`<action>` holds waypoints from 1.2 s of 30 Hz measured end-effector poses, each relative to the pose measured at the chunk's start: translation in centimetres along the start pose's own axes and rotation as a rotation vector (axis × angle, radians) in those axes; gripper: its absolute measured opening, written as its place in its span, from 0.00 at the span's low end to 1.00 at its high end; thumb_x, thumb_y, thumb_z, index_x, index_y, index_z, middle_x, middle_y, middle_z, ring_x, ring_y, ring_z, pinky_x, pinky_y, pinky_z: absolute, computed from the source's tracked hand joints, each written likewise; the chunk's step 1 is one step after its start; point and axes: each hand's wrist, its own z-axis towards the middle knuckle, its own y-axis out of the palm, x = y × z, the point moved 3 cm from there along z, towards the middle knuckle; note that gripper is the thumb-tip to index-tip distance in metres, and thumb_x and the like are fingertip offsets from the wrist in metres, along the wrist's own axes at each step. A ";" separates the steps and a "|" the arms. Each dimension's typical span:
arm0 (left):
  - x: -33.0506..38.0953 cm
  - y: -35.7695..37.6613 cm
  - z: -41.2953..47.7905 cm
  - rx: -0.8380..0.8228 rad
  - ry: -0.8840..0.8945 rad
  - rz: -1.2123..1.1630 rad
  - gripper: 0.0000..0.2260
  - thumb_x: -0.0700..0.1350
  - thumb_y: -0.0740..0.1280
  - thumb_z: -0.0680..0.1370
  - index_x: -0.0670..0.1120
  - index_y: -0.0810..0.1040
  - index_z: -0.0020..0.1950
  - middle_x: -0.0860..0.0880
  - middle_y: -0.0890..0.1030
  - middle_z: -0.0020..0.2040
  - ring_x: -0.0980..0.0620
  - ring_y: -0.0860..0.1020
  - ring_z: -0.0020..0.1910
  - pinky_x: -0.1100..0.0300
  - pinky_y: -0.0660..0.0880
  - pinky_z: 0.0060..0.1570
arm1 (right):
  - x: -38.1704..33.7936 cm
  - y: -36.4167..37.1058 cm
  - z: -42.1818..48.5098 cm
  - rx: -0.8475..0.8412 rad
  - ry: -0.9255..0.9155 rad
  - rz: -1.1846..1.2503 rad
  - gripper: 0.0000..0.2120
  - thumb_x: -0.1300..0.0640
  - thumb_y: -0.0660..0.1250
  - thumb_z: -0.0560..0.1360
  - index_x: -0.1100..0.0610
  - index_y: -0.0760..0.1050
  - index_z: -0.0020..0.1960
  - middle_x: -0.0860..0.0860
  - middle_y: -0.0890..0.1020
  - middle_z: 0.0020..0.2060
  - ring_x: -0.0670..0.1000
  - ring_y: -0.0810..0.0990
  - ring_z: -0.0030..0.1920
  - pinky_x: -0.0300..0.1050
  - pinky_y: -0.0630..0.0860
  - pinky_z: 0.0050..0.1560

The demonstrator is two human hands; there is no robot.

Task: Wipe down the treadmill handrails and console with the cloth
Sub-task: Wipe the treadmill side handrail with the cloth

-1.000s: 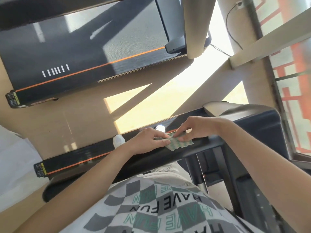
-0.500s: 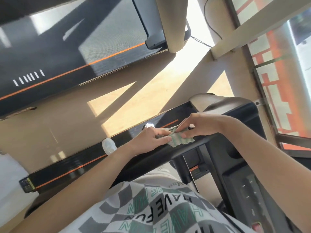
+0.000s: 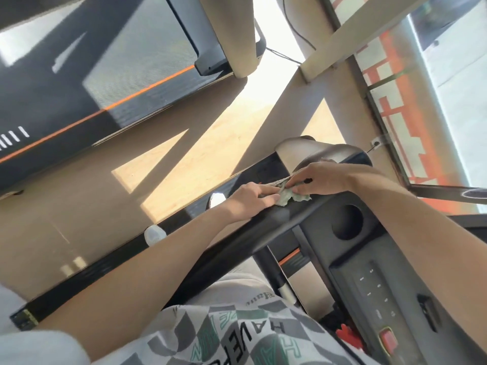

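Head view, looking steeply down. We note the cloth [image 3: 295, 198], small, pale green and crumpled, lying on the black handrail [image 3: 266, 229] at the end where it joins the console [image 3: 324, 248], just above the console's round cup holder [image 3: 347, 222]. Left hand [image 3: 253, 198]: palm down on the handrail, fingers straight and close together, their tips laid over the cloth's near edge. Right hand [image 3: 316, 180]: reaches in from the console side, thumb and fingertips pinching the bunched far part of the cloth; the two hands nearly touch across it. Lower on the console we see a dark keypad panel [image 3: 374, 293] and a red button [image 3: 387, 339] towards its bottom edge. A checked shirt [image 3: 237, 335] with green lettering fills the lower middle. Two white shoes [image 3: 217, 200] [image 3: 155, 234] show beyond the left forearm. A second treadmill [image 3: 105, 75] with an orange stripe stands across the sunlit floor [image 3: 210, 159].
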 end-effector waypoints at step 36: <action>-9.0 -3.8 -16.5 0.235 -0.001 -0.001 0.13 0.56 0.74 0.76 0.59 0.85 0.60 0.61 0.83 0.62 0.63 0.78 0.62 0.53 0.73 0.69 | -14.6 7.9 1.4 0.124 -0.346 -0.105 0.18 0.37 0.59 0.81 0.37 0.76 0.69 0.40 0.84 0.56 0.46 0.81 0.53 0.49 0.68 0.65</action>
